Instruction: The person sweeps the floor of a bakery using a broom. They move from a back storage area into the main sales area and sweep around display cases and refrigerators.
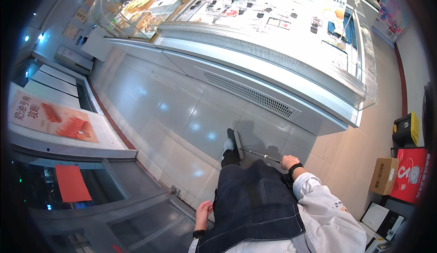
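Observation:
My right hand [288, 162] grips the thin dark handle of a push broom [238, 143], whose grey head rests on the glossy tiled floor just ahead of my white shoe [228, 144]. A black band sits on that wrist. My left hand [203, 213] hangs at my side by my dark denim apron [255, 203], fingers loosely apart, holding nothing.
A long glass display case [273, 39] of pastries with a vent grille runs across in front. A counter with an orange poster [54, 118] stands at left. At right are a cardboard box [384, 175], a red box [412, 173] and a black-and-yellow case [406, 127].

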Available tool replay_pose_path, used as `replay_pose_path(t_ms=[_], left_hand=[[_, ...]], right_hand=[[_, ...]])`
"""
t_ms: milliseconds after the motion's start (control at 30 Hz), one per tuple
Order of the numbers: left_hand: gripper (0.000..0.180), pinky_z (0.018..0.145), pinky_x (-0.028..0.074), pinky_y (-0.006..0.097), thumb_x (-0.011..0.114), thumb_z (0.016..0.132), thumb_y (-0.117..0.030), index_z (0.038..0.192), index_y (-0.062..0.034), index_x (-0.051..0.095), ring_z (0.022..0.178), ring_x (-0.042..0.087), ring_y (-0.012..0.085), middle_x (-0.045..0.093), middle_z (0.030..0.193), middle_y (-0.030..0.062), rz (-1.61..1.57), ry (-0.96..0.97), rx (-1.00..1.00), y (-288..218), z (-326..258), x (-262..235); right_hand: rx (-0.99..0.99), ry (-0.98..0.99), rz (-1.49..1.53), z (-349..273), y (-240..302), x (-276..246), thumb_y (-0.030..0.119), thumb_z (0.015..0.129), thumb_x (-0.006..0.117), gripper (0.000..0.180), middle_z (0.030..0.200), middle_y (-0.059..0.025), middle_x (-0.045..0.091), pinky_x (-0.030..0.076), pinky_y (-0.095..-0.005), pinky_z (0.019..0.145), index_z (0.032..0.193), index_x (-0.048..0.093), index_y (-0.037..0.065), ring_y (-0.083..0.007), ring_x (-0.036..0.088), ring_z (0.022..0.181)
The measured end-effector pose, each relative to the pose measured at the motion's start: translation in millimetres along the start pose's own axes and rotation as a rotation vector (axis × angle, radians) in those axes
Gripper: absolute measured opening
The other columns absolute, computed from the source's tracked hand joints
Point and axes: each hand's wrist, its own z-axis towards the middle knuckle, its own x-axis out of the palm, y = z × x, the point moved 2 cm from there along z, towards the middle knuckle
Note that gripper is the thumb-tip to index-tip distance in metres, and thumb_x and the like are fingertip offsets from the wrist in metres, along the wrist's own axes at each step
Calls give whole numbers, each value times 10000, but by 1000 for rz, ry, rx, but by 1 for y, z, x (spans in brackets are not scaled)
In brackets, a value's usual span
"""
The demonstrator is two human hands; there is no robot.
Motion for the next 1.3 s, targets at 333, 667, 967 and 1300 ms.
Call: replay_pose_path(t_ms=[333, 667, 967, 1300], left_hand=[[210, 688, 433, 206, 418, 895, -121, 1038, -48, 554, 801, 586, 99, 621, 917, 46, 104, -26, 206, -77, 47, 17], [219, 707, 436, 227, 415, 900, -136, 1059, -56, 542, 850, 586, 122, 616, 931, 52, 20, 83, 32, -4, 41, 15], [219, 684, 433, 227, 409, 888, -116, 1043, -49, 549, 796, 592, 125, 619, 918, 52, 188, 77, 87, -6, 59, 5], [233, 708, 445, 234, 422, 895, -163, 1074, -68, 536, 830, 598, 121, 621, 955, 62, 38, 56, -68, 8, 21, -33]], right_hand=[[0, -64, 63, 0, 0, -39, 175, 767, 526, 293, 1063, -128, 605, 474, -357, 821, 1024, 630, 82, -269, 574, 1011], [5, 160, 162, 2, -48, -23, 329, 816, 495, 371, 1058, -147, 598, 453, -381, 847, 1036, 607, 52, -296, 564, 1004], [-89, -151, 48, 2, -18, -1, 356, 825, 487, 342, 1005, -145, 614, 463, -390, 828, 973, 639, 88, -309, 572, 979], [215, -211, 296, -66, -205, 74, 293, 823, 516, 242, 928, -154, 622, 469, -412, 768, 947, 645, 129, -319, 588, 887]])
